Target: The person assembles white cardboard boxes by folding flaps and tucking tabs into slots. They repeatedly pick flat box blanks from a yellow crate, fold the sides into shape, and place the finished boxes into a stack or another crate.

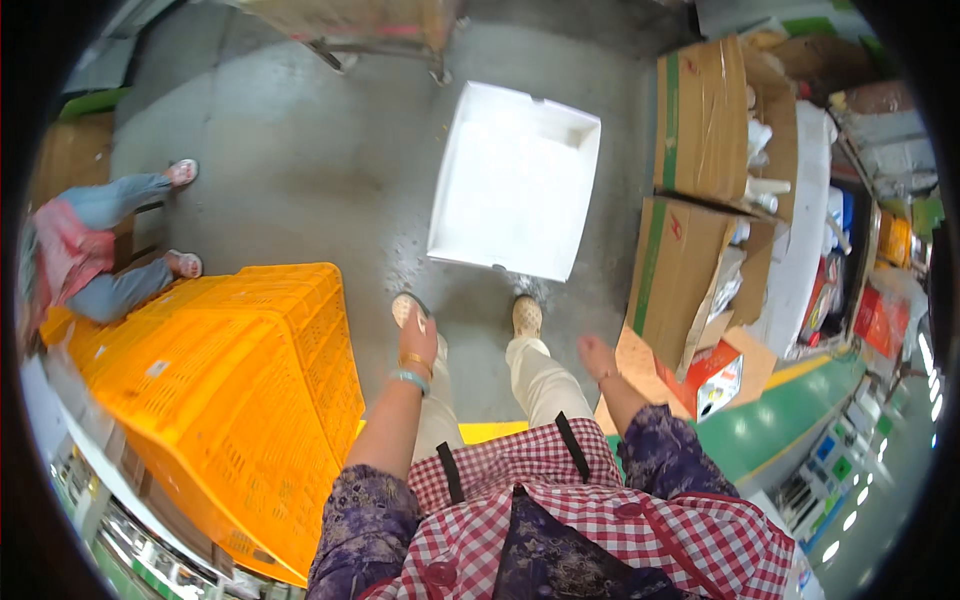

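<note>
I stand on a grey concrete floor, looking down at my feet. My left hand hangs at my side above my left leg, fingers loose and holding nothing; bracelets circle the wrist. Beside it on my left stands an orange plastic crate, upturned. My right hand swings out to the right, blurred and with nothing in it, near a stack of brown cardboard boxes. A white foam box lies open on the floor just ahead of my shoes.
Another person in jeans and sandals sits at the left behind the orange crate. Flattened cardboard and packed goods line the right side. A small red and white carton lies by a green floor stripe. A cart's legs stand at the back.
</note>
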`<state>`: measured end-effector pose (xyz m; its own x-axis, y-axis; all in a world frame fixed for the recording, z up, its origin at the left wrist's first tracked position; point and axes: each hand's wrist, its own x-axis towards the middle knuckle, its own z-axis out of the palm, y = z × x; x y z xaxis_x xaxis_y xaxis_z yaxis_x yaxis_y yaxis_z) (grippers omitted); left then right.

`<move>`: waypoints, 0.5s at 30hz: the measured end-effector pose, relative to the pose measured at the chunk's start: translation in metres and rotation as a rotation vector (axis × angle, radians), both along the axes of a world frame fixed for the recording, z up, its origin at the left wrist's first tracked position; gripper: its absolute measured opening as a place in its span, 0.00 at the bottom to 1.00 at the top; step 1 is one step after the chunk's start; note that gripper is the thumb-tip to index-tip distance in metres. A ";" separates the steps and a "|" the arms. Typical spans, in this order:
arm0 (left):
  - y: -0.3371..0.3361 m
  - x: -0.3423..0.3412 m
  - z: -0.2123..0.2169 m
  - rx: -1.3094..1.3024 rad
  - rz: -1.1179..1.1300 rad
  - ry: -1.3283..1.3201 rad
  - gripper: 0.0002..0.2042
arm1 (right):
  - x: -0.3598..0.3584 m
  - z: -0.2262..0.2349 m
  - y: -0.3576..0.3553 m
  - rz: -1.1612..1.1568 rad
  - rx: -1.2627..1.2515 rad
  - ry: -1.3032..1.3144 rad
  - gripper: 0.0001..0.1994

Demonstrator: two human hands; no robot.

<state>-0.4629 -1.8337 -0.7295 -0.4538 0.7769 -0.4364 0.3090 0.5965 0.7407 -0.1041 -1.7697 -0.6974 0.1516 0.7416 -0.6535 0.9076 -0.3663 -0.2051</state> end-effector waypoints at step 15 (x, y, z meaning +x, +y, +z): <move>-0.471 0.006 0.155 0.184 0.758 -0.097 0.20 | -0.153 0.170 -0.109 1.008 0.349 0.188 0.15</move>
<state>-0.4572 -2.3042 -0.5743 -0.8557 0.3339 -0.3952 -0.2042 0.4839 0.8510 -0.2573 -1.8789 -0.5269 -0.7127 0.6185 -0.3310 0.7014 0.6366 -0.3207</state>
